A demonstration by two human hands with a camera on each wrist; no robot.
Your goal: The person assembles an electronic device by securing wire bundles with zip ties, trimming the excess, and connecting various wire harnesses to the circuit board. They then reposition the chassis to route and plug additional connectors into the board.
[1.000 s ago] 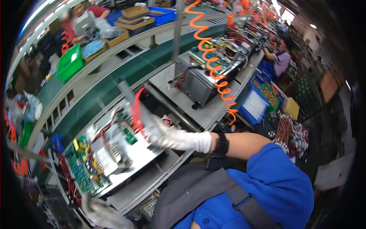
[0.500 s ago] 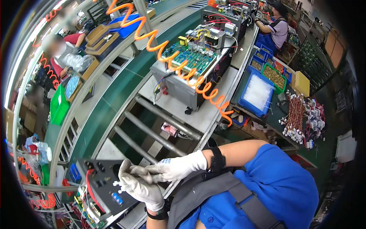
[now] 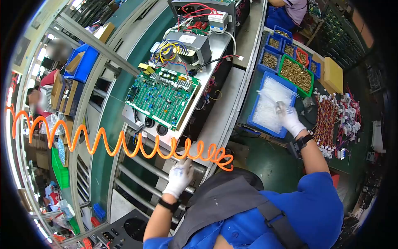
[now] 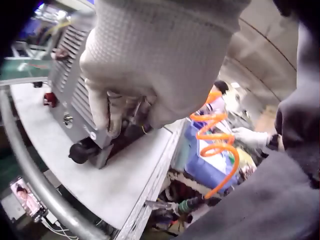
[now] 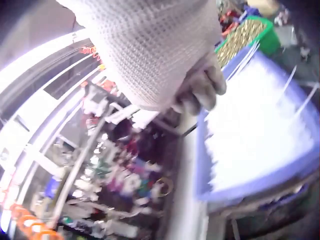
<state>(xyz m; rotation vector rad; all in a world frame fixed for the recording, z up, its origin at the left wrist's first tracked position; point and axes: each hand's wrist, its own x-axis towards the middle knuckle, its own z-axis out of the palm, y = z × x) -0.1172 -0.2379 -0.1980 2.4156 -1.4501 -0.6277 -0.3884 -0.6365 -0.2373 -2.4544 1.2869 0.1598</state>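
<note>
My gloved right hand [image 3: 289,119] reaches over a blue bin [image 3: 253,116] full of thin white strips that look like cable ties [image 3: 269,110]. Its fingers bend loosely in the right wrist view, with nothing showing between them. My gloved left hand [image 3: 179,176] is close by the near corner of a grey metal case [image 4: 75,82], over the steel rollers. In the left wrist view its fingers [image 4: 115,120] point down and curl beside the case's black foot [image 4: 82,151]; I cannot tell whether they grip anything. A green circuit board [image 3: 163,99] lies on top of the case.
An orange coiled hose [image 3: 103,143] stretches across in front of the case. Beyond the cable ties sit a green bin [image 3: 299,74] of small brass-coloured parts and several smaller blue bins. Wire bundles [image 3: 327,120] lie at the right. A black panel [image 3: 126,228] is at the lower left.
The hands, together over the black panel half a second ago, have parted. The right has swung right to the cable ties; the left has moved toward the grey case. The head view has turned right.
</note>
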